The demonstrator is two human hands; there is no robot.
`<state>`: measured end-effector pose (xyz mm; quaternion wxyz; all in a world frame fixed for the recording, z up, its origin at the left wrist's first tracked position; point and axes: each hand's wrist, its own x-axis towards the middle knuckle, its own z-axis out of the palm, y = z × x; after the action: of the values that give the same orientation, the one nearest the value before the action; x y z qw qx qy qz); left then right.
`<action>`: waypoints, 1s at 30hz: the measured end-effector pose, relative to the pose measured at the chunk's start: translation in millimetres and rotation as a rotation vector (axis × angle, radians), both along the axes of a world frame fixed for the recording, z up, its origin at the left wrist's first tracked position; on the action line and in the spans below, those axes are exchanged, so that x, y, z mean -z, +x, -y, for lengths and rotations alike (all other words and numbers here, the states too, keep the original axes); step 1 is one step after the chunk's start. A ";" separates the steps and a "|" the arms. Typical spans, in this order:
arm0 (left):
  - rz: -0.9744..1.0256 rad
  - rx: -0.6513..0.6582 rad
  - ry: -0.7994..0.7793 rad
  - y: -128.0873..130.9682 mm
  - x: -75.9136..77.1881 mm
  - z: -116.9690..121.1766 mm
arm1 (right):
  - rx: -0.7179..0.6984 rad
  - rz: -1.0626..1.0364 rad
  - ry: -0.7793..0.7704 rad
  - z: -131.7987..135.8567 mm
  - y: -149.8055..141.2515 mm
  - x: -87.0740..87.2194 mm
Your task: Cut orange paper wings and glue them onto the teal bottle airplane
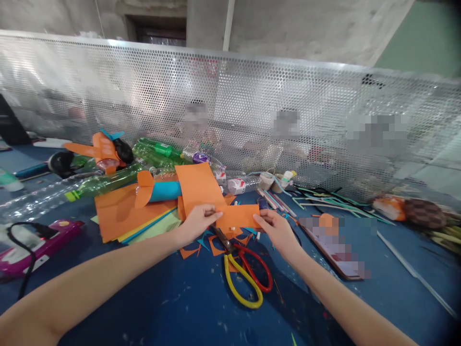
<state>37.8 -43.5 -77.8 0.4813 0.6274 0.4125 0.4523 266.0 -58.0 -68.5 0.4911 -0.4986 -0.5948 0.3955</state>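
Observation:
Both my hands hold a small orange paper piece point(238, 216) just above the blue table point(173, 307). My left hand point(197, 222) pinches its left end and my right hand point(276, 228) pinches its right end, fingers closed on the paper. Under the piece lie scissors point(245, 269) with one yellow and one red handle, among orange and teal paper scraps. A larger orange sheet point(199, 187) lies just behind my left hand, next to a teal tube with an orange fin point(158, 191).
A stack of orange, yellow and green paper point(126, 216) lies at left, with green plastic bottles point(108, 182) and an orange paper plane point(103, 149) behind. A phone point(333, 245) lies at right, straws point(324, 202) beyond it. A perforated metal screen point(230, 96) closes the back. A magenta tool point(39, 242) sits far left.

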 end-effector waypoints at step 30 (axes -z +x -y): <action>0.311 0.313 -0.233 8.9 1.7 13.9 | -0.123 0.011 -0.003 13.7 -15.7 -3.5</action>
<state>46.7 -57.3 -79.5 0.6722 0.5467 0.2805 0.4130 250.3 -71.7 -64.9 0.4618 -0.4642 -0.6263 0.4232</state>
